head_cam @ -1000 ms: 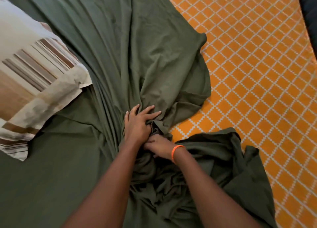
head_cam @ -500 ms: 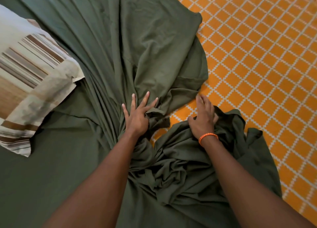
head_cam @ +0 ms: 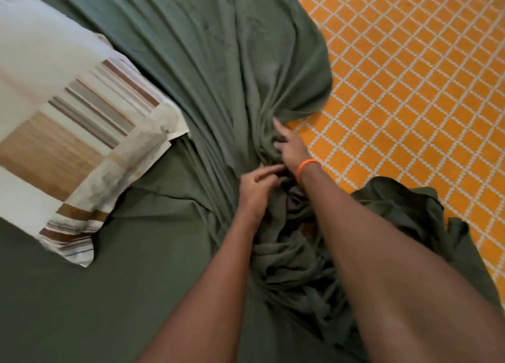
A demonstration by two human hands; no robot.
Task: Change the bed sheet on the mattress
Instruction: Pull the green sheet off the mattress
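Two hands gathering a green bed sheet on a mattress

The green sheet (head_cam: 218, 62) lies pulled into long folds across the bed, bunched into a crumpled heap near the person, with the orange, white-latticed mattress (head_cam: 410, 89) bare to the right. The left hand (head_cam: 255, 188) rests on the gathered folds, its fingers (head_cam: 266, 171) curled narrow and pinching the cloth. The right hand (head_cam: 291, 144), an orange band (head_cam: 306, 166) on its wrist, reaches just beyond the left and digs into the bunched sheet at the mattress edge; whether its fingers have closed on the cloth cannot be told. A striped cream and brown pillow (head_cam: 76, 144) lies on the sheet to the left.
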